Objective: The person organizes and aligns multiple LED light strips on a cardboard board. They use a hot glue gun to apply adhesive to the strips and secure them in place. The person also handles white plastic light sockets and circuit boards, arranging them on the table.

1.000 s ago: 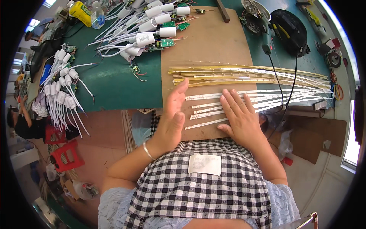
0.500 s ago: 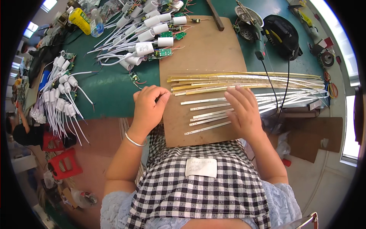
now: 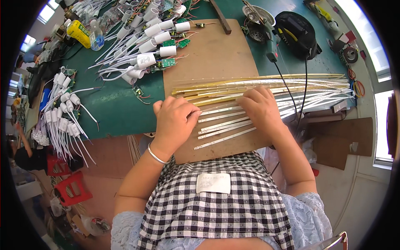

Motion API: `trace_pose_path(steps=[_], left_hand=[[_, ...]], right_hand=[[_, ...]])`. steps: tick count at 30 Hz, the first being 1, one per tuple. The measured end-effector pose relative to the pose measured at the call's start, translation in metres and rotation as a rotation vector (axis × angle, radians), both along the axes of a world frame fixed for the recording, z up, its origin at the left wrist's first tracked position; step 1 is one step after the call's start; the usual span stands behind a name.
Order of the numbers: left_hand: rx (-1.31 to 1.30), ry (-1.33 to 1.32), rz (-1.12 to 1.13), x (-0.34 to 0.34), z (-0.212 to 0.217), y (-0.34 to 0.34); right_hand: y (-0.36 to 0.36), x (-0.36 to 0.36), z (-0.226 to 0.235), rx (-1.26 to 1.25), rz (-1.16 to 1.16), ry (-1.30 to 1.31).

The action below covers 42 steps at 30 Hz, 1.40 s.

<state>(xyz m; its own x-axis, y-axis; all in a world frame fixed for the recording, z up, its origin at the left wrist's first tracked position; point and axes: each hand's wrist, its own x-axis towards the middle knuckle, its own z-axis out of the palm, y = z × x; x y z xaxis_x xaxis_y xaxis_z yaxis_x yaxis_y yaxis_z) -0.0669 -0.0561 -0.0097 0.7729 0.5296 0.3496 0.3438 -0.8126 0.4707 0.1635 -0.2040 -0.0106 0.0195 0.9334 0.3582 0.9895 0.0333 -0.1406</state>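
Wearing black-and-white checked apron [image 3: 216, 218] with white patch [image 3: 213, 183], silver bangle [image 3: 156, 154] on left wrist. Brown board [image 3: 218, 48] sticking out over the tabletop's [image 3: 125, 112] near edge, right up to the apron. White strips [image 3: 225, 138] laid crosswise on near part of board, left ends spaced apart, right ends bunched toward the tabletop's near right corner. Left hand [image 3: 175, 123] over board's left edge, fingers curled, thumb and index tips almost meeting at left end of one white strip; can't tell if actually pinched. Right hand [image 3: 263, 111] farther right above same strips, back up, fingers bent down; fingertips partly hidden, can't tell if gripping. Just beyond, loose bundle of yellow strips [image 3: 216, 99], roughly parallel to the white ones. Two black cords [image 3: 305, 87] draped across strips at right.

Along tabletop's left edge, bunch of white tubes with cables [image 3: 64, 112]. Bigger heap of white sockets [image 3: 168, 51] with cables and green circuit boards left of board, toward far edge. Dark bar [image 3: 221, 16] partly over board's far edge. Farther right, soldering iron [image 3: 271, 48] beside black mesh case [image 3: 296, 33]. Toward far left corner, yellow bottle [image 3: 78, 33] touching clear bottle [image 3: 96, 36].
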Motion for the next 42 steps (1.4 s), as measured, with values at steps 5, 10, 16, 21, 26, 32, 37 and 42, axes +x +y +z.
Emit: trace_pose_path(steps=[5,10,16,21,26,32,37,42], left_hand=[[0.131,-0.029,0.044,-0.014,-0.004,-0.007],[0.206,-0.067,0.077,-0.015,-0.007,0.0],[0.263,-0.047,0.056,-0.005,-0.008,0.006],[0.252,-0.001,0.03,0.001,-0.007,0.007],[0.241,-0.01,0.044,-0.001,-0.006,0.004],[0.246,-0.014,0.019,0.004,-0.002,0.0],[0.258,-0.015,0.012,0.007,-0.005,-0.001],[0.271,0.026,-0.001,0.017,-0.001,-0.003]], right_hand=[[-0.004,-0.006,0.005,-0.055,0.012,0.016],[0.013,-0.004,0.007,0.013,0.023,-0.028],[0.022,0.001,0.009,-0.105,-0.046,-0.057],[0.02,0.007,0.011,-0.091,0.007,-0.163],[0.015,0.01,0.017,-0.076,0.053,-0.163],[0.017,0.015,0.014,0.014,0.152,-0.185],[0.016,0.018,0.005,0.018,0.163,-0.201],[0.009,0.019,-0.004,0.038,0.073,-0.166]])
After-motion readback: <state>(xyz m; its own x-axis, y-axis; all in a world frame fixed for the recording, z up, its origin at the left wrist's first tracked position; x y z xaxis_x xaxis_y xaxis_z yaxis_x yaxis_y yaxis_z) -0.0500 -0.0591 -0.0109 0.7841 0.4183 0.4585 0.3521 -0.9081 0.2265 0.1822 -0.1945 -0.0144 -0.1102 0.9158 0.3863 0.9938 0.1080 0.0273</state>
